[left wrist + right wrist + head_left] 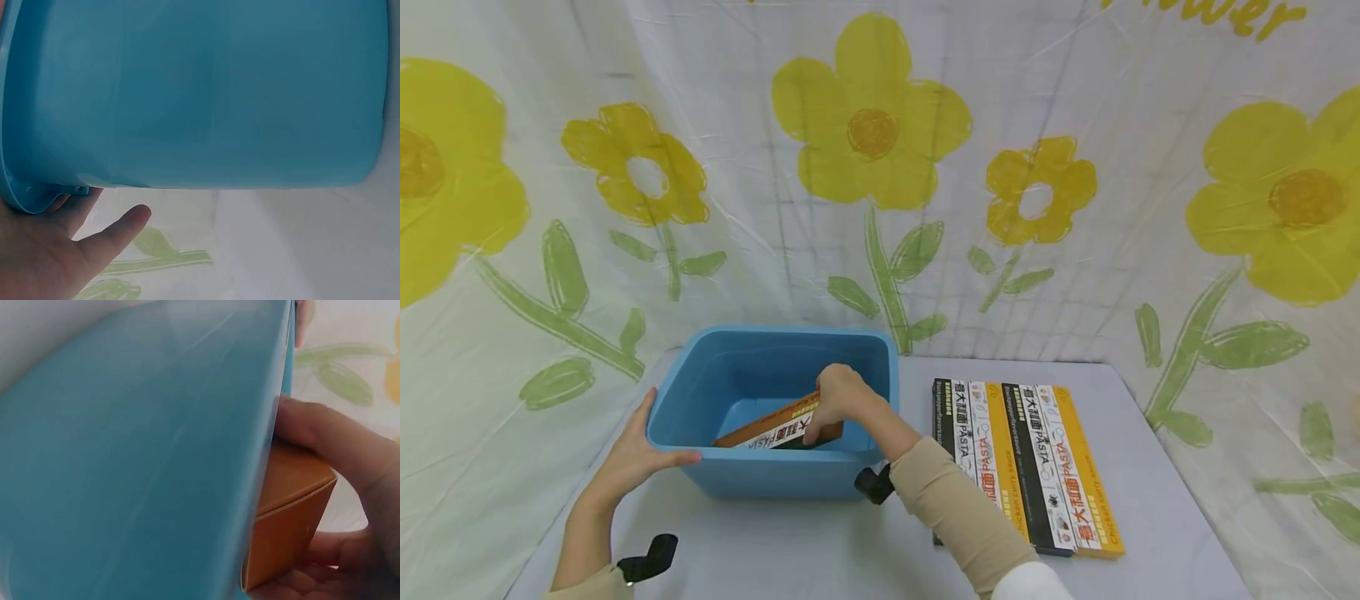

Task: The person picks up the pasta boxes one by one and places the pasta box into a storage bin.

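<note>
A blue plastic bin point(775, 479) stands on the table, its open top facing up. My left hand point(636, 450) grips its front left corner at the rim, thumb along the front; in the left wrist view, part of the left hand point(44, 256) shows beside the rim. Inside the bin, my right hand point(842, 400) holds the right end of a pasta box point(775, 429), which lies slanted, left end lower. The front wall hides the box's lower part. In the right wrist view, the right hand point(350, 444) grips the box's orange-brown end point(284, 531).
Right of the bin, several pasta boxes point(1037, 467) in black, white and yellow lie side by side on the pale table point(1172, 500). The right forearm passes over their near left part. Behind hangs a white curtain point(745, 250) with yellow flowers.
</note>
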Motion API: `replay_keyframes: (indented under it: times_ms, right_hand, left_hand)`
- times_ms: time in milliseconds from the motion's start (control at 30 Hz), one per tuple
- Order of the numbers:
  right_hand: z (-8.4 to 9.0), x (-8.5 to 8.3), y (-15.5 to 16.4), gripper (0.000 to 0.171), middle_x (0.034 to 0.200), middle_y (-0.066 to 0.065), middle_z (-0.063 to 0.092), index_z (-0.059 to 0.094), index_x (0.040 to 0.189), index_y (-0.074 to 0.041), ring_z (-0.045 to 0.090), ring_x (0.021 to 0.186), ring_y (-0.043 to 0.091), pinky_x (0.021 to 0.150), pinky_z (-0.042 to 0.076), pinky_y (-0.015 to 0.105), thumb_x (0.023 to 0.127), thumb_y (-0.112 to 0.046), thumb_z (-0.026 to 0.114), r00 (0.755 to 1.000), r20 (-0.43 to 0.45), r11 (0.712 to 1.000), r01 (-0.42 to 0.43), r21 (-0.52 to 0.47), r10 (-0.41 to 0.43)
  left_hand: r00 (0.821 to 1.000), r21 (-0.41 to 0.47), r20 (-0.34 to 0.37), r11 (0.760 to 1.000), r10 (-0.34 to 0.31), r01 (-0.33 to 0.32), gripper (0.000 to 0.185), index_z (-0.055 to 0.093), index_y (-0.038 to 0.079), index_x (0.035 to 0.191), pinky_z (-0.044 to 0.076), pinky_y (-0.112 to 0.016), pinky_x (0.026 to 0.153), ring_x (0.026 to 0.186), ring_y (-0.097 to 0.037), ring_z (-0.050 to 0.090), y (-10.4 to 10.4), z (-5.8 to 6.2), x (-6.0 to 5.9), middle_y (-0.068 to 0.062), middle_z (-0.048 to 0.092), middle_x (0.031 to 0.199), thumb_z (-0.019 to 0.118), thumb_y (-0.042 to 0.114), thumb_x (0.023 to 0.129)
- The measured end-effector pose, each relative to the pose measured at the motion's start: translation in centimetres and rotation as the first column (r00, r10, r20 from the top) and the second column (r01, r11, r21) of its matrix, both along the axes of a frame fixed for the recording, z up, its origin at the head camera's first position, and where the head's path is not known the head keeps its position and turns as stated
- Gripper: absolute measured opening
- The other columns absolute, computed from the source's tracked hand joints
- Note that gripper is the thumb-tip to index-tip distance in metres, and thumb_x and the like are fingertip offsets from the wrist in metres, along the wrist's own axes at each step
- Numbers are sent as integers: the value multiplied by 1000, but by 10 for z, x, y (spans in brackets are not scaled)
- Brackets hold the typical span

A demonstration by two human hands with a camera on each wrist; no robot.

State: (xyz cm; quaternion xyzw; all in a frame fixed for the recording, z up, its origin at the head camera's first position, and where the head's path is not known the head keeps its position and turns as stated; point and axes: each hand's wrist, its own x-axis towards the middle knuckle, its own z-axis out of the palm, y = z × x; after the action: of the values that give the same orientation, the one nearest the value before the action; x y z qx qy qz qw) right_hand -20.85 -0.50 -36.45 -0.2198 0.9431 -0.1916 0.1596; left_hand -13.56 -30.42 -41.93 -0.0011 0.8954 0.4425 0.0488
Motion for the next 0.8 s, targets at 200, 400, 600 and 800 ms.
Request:
replay_keyframes:
  times_ms: [200, 400, 600, 800]
  right_hand:
    - [-3, -1, 1, 53, 93, 5, 65, 69, 104, -8, 55, 71, 16, 56, 45, 27, 64, -33, 92, 1000, 4, 997, 20, 80, -21]
    - [-9, -2, 9, 67, 117, 5, 67, 68, 123, -9, 64, 98, 23, 74, 55, 31, 64, -31, 92, 1000, -30, 996, 3, 93, 0]
    - [-11, -2, 16, 64, 121, 6, 67, 67, 124, -7, 64, 95, 22, 71, 54, 27, 67, -27, 91, 999, -13, 998, -29, 59, 30]
    - [-8, -1, 12, 34, 82, 4, 68, 74, 94, -8, 46, 58, 13, 51, 40, 24, 67, -24, 90, 999, -8, 996, -44, 74, 44]
  left_hand:
    - [1000, 10, 5, 1000, -2, 2, 125, -19, 3, 151, 29, -76, 95, 129, -64, 19, 0, -1, 0, -42, 2, 150, 80, 26, 78]
    - [1000, 15, -8, 1000, -4, 4, 124, -19, 3, 151, 30, -75, 94, 128, -64, 21, -1, -1, 0, -42, 3, 150, 80, 25, 79]
    - [1000, 22, -10, 1000, -9, 10, 124, -18, 3, 151, 30, -75, 94, 128, -64, 22, -1, 0, 0, -43, 4, 149, 80, 24, 78]
    - [1000, 16, -2, 1000, -9, 9, 124, -18, 4, 152, 29, -76, 94, 128, -64, 21, -1, 1, 0, -42, 3, 150, 80, 25, 78]
